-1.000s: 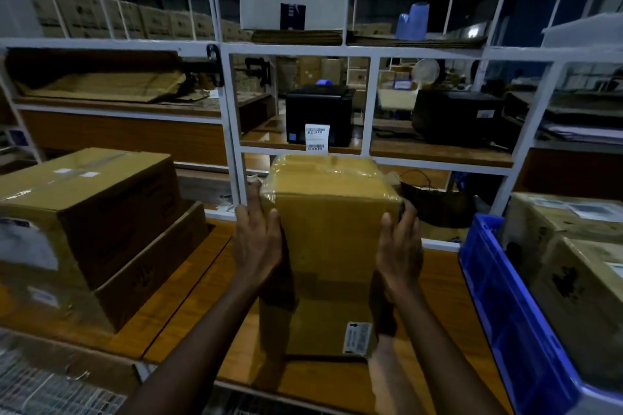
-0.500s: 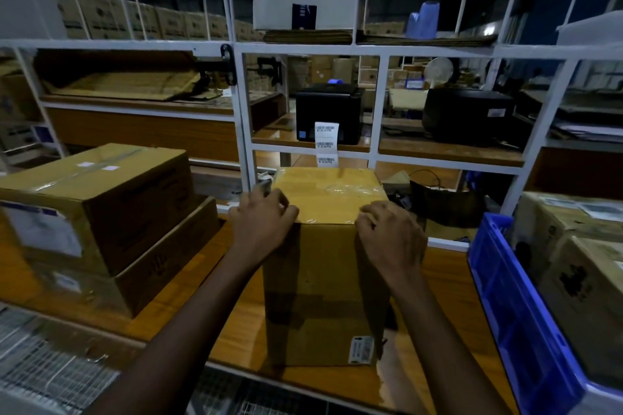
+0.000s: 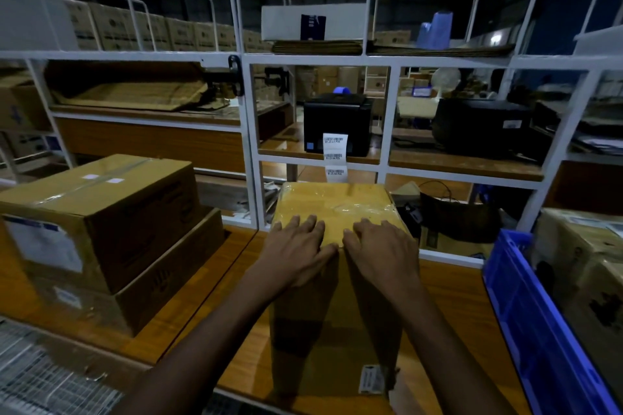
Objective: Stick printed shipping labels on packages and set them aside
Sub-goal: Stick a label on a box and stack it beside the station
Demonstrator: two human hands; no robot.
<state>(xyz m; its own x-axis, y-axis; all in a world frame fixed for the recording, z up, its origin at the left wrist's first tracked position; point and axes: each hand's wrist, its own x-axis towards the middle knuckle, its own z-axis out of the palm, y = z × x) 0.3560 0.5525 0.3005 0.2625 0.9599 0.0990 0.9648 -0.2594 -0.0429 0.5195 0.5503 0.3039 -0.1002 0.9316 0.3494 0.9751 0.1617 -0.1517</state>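
A tall cardboard package (image 3: 333,330) wrapped in clear tape stands upright on the wooden table (image 3: 215,283) in front of me. My left hand (image 3: 296,253) and my right hand (image 3: 381,253) lie flat side by side on the near edge of its top, fingers straight and spread. A small white sticker (image 3: 371,379) sits low on its front face. Behind the package, a strip of printed labels (image 3: 334,157) hangs from the black label printer (image 3: 337,123) on the shelf.
Two stacked cardboard boxes (image 3: 101,232) fill the table's left side. A blue plastic crate (image 3: 539,330) holding taped packages (image 3: 586,266) stands at the right. A white metal shelf frame (image 3: 251,145) rises behind, with a second black printer (image 3: 478,126) on it.
The package went from tilted in my hands to standing upright on the table. My hands moved from its sides to its top edge, then flattened out on the top.
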